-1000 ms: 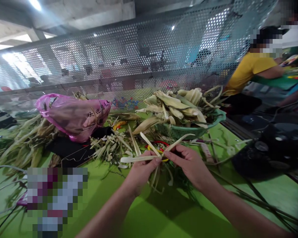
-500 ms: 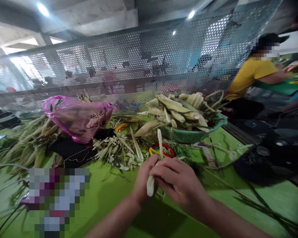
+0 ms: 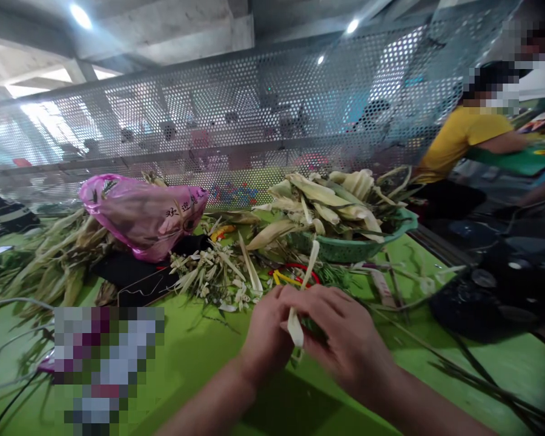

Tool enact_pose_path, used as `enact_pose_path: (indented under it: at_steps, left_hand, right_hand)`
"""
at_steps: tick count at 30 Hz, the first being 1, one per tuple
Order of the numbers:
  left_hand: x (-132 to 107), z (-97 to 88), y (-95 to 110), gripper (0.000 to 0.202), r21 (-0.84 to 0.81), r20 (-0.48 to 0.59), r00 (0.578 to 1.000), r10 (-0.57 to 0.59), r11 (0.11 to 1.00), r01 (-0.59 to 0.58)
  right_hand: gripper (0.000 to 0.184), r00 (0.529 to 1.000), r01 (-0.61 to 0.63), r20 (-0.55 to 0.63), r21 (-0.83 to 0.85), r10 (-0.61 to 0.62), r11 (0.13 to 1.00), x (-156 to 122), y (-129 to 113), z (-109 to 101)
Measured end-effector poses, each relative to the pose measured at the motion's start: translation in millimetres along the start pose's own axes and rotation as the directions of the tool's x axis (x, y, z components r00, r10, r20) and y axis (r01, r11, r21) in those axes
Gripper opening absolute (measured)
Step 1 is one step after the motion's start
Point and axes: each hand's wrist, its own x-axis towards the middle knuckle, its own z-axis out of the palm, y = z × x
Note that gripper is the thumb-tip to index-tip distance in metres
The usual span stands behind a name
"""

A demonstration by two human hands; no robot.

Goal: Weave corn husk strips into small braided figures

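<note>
Over the green table, my left hand (image 3: 269, 330) and my right hand (image 3: 340, 327) meet, both closed around a pale strip of corn husk (image 3: 295, 327). One end of the strip sticks up past my fingers, the other hangs below them. A thin green stem shows faintly under the hands; what else the fingers cover is hidden. Just beyond the hands lie scissors with red and yellow handles (image 3: 287, 277). To their left spreads a heap of small cut husk pieces (image 3: 220, 272).
A green basket (image 3: 354, 248) piled with dried husks (image 3: 327, 200) stands behind my hands. A pink plastic bag (image 3: 140, 212) sits at the left, near more husks (image 3: 49, 260). A perforated metal screen (image 3: 254, 115) runs behind. A person in yellow (image 3: 467, 136) works at the right.
The husk strip has shifted right between my hands, and its upper end now leans right. Its lower end looks narrower and twisted. Both hands stay together in nearly the same place.
</note>
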Motion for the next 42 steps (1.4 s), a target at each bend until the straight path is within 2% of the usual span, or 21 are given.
enact_pose_path:
  at_steps: [3,6,9,12,14,16,20,24,28,30,32,36,39,42]
  left_hand:
    - [3.2,-1.8,5.4,0.014,0.170,-0.008,0.996,0.087,0.982,-0.084]
    - [9.8,-5.6,8.8,0.013,0.066,-0.030,1.000,0.007,0.998,-0.005]
    - [15.2,-9.2,10.9,0.013,-0.198,0.038,0.993,-0.112,0.973,0.118]
    - [16.2,-11.5,14.9,0.016,-0.354,0.090,0.980,-0.178,0.914,0.198]
    - [14.6,-12.5,18.9,0.017,-0.395,0.125,0.968,-0.217,0.884,0.249]
    - [12.4,-13.1,22.7,0.017,-0.428,0.162,0.961,-0.226,0.861,0.275]
    - [10.2,-13.0,25.2,0.018,-0.451,0.201,0.955,-0.216,0.845,0.287]
    - [11.4,-11.6,20.5,0.029,-0.401,0.137,0.959,-0.247,0.872,0.282]
    - [12.2,-11.1,15.8,0.029,-0.403,0.087,0.957,-0.278,0.868,0.289]
    - [12.6,-10.7,14.9,0.026,-0.424,0.073,0.952,-0.297,0.855,0.299]
    - [13.4,-10.0,14.1,0.026,-0.419,0.067,0.948,-0.310,0.854,0.309]
    - [15.8,-8.3,11.5,0.026,-0.264,0.068,0.960,-0.272,0.923,0.280]
    - [15.2,-6.4,10.7,0.023,-0.063,0.059,0.988,-0.144,0.987,0.148]
    - [12.1,-4.0,12.5,0.019,0.057,0.076,0.996,-0.034,0.998,0.030]
  right_hand:
    - [0.018,0.992,0.124,0.029,-0.006,-0.124,0.992,-1.7,-0.8,-1.6]
    - [0.020,0.994,0.107,-0.007,0.046,-0.107,0.993,-3.7,3.4,-4.2]
    - [0.016,0.994,-0.095,-0.033,0.175,0.102,0.980,-3.1,14.2,-7.8]
    - [0.009,0.943,-0.317,0.001,0.315,0.334,0.895,-0.1,27.2,-9.3]
    - [0.008,0.910,-0.395,0.027,0.354,0.413,0.848,1.3,35.0,-8.1]
    - [0.007,0.900,-0.417,0.039,0.364,0.434,0.833,1.3,41.4,-5.8]
    - [0.009,0.919,-0.382,0.055,0.378,0.391,0.843,-1.4,48.9,-0.6]
    - [0.015,0.959,-0.282,0.063,0.319,0.277,0.905,-4.9,52.0,3.4]
    - [0.023,0.998,-0.046,0.039,0.034,0.044,0.998,-8.3,54.1,5.2]
    - [0.026,0.998,0.062,0.032,-0.113,-0.059,0.992,-10.0,54.1,4.9]
    - [0.028,0.993,0.119,0.019,-0.201,-0.117,0.972,-11.3,52.7,3.8]
    - [0.026,0.995,0.070,-0.053,-0.233,-0.084,0.970,-11.4,48.2,1.7]
    - [0.018,0.997,0.011,-0.079,-0.147,-0.023,0.989,-9.7,46.7,3.3]
    - [0.010,0.994,-0.055,-0.102,-0.066,0.048,0.996,-8.2,47.7,6.7]
